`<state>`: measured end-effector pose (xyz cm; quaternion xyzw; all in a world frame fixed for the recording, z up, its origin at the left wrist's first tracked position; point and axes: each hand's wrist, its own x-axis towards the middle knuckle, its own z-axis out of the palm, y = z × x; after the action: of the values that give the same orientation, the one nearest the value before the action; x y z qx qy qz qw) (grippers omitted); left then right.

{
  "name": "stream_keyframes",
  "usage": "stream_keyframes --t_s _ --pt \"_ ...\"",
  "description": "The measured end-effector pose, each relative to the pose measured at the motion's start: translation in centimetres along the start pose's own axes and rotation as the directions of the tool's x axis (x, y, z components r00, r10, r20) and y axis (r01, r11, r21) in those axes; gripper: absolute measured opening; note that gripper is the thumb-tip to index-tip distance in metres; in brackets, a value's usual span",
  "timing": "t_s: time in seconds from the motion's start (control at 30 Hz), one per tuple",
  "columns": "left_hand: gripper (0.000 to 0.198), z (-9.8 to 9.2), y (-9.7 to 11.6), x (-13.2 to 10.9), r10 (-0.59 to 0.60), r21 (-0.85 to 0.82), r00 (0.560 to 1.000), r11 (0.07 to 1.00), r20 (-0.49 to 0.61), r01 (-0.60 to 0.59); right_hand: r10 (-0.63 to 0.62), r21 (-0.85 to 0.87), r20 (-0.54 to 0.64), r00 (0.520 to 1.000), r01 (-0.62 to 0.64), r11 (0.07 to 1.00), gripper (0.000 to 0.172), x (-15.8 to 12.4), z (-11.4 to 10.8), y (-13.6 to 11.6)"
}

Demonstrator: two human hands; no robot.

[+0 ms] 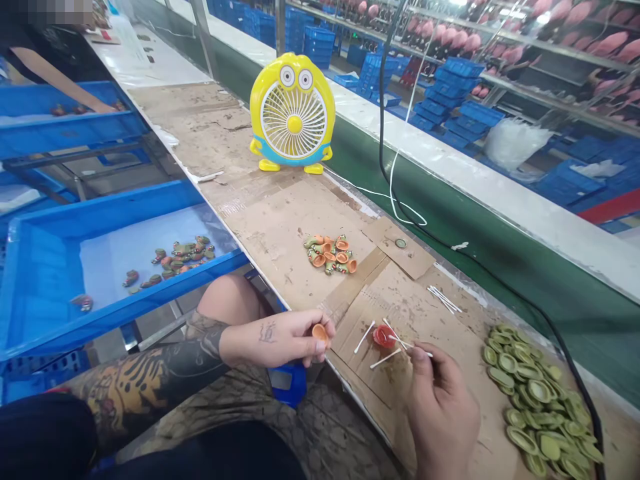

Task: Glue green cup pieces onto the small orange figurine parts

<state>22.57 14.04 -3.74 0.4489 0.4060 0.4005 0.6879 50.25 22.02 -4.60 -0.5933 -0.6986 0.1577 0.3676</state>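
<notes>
My left hand is closed around a small figurine piece, whose orange hollow cup shows between thumb and fingers; the rest of it is hidden. Between the thumb and fingers of my right hand is a cotton swab, its tip at a small dish of red paint. Around the dish lie loose swabs, one of them a used-looking swab to its left. Farther up the cardboard sits a cluster of green and orange figurine pieces.
A pile of green oval caps lies at the right. Spare swabs and a yellow fan stand or lie along the bench. A blue tray holds more pieces at left. A black cable runs along the bench's back; another person's arm reaches into a tray.
</notes>
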Motion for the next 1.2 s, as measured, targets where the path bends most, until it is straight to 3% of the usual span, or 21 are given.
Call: stream_keyframes --t_s 0.07,0.13,0.33,0.4,0.47,0.57,0.63,0.7,0.97,1.2 --pt "0.047 0.2 -0.4 0.4 0.007 -0.107 0.998 0.994 -0.07 -0.015 0.015 -0.005 -0.016 1.0 -0.016 1.0 0.044 -0.2 0.0 0.0" --pt "0.058 0.6 -0.7 0.9 -0.022 -0.186 0.993 0.983 -0.114 0.0 -0.004 -0.008 0.045 0.999 0.005 1.0 0.045 -0.2 0.2 0.2" --pt "0.068 1.2 -1.9 1.9 0.035 -0.234 0.979 0.969 -0.199 -0.082 0.015 -0.032 0.01 1.0 -0.015 0.999 0.046 -0.1 0.4 0.3" --pt "0.064 1.2 -2.2 2.1 0.042 -0.201 0.982 0.977 -0.183 -0.079 0.027 -0.038 0.025 0.999 -0.026 0.999 0.045 -0.2 0.2 -0.2" --pt "0.052 1.3 -2.4 2.4 0.085 -0.139 0.975 0.984 -0.207 -0.115 0.056 0.005 -0.049 0.997 -0.056 0.998 0.043 -0.6 0.0 -1.0" --pt "0.037 1.6 -2.6 2.8 0.195 -0.002 0.944 0.979 -0.268 -0.203 0.133 0.263 -0.15 0.98 -0.09 0.961 0.035 -1.7 -0.3 -2.6" --pt "0.031 1.9 -2.4 3.0 0.257 0.082 0.929 0.966 -0.268 -0.244 0.156 0.467 -0.093 0.983 -0.096 0.879 0.03 -2.6 -0.3 -3.6" --pt "0.027 2.3 -2.2 3.0 0.313 0.137 0.917 0.948 -0.249 -0.287 0.113 0.565 -0.018 0.993 -0.083 0.821 0.027 -3.4 -0.2 -4.3" --pt "0.023 2.8 -2.0 2.8 0.404 0.182 0.894 0.91 -0.195 -0.372 0.01 0.567 0.103 0.995 -0.067 0.821 0.024 -4.7 1.0 -4.8" --pt "0.022 3.0 -2.0 2.6 0.434 0.205 0.88 0.895 -0.195 -0.396 -0.029 0.553 0.125 0.992 -0.046 0.832 0.023 -4.5 1.0 -4.7"
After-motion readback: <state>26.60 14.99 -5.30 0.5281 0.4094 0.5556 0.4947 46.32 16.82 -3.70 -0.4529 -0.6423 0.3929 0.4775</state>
